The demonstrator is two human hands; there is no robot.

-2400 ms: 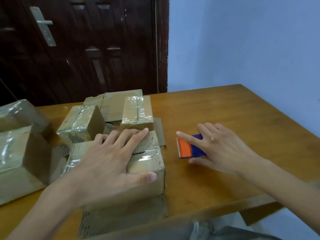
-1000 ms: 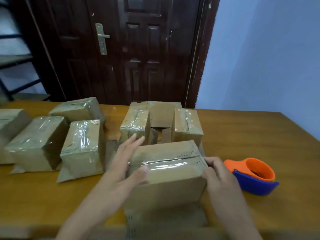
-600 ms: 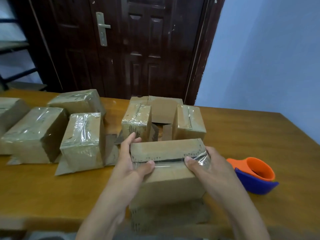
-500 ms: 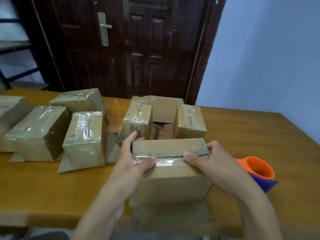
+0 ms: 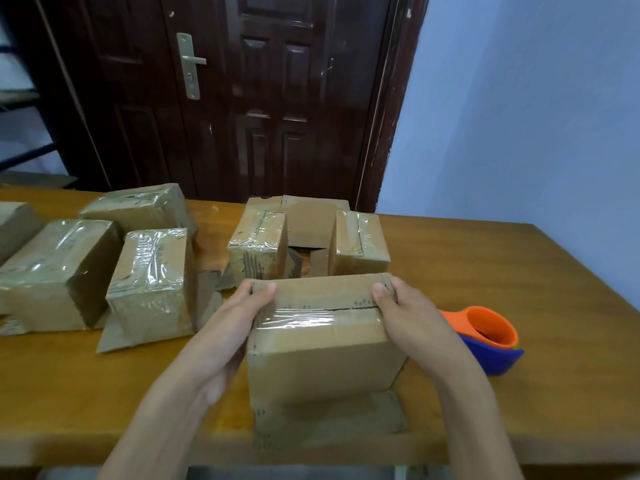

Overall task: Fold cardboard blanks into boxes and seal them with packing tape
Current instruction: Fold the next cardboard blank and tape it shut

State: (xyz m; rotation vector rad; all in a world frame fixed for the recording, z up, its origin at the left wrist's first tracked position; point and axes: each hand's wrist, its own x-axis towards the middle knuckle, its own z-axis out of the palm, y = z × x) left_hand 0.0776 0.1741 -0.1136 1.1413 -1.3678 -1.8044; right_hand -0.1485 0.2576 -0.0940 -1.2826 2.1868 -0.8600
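- One brown cardboard box with clear tape along its top seam (image 5: 322, 337) sits at the near middle of the brown wooden surface (image 5: 519, 271), on top of a flat piece of brown cardboard (image 5: 329, 422).
- Two hands hold this box. The left hand (image 5: 232, 327) grips its left side, thumb on top. The right hand (image 5: 412, 320) grips its right side, thumb on top too.
- Six more taped brown boxes stand behind and to the left: two near the middle (image 5: 258, 249) (image 5: 358, 242), three on the left (image 5: 152, 284) (image 5: 57, 271) (image 5: 138, 207), and one (image 5: 14, 221) cut off by the left edge.
- One untaped piece of folded brown cardboard (image 5: 308, 220) stands between the two middle boxes. Its lower part is hidden.
- One orange and blue tape holder (image 5: 491, 336) lies just right of the right hand. The wrist hides part of it, and I cannot see any tape in it.
- One dark brown door (image 5: 277, 98) with one metal handle (image 5: 189, 65) is behind the surface.
- The fingers of both hands are hidden behind the box sides.
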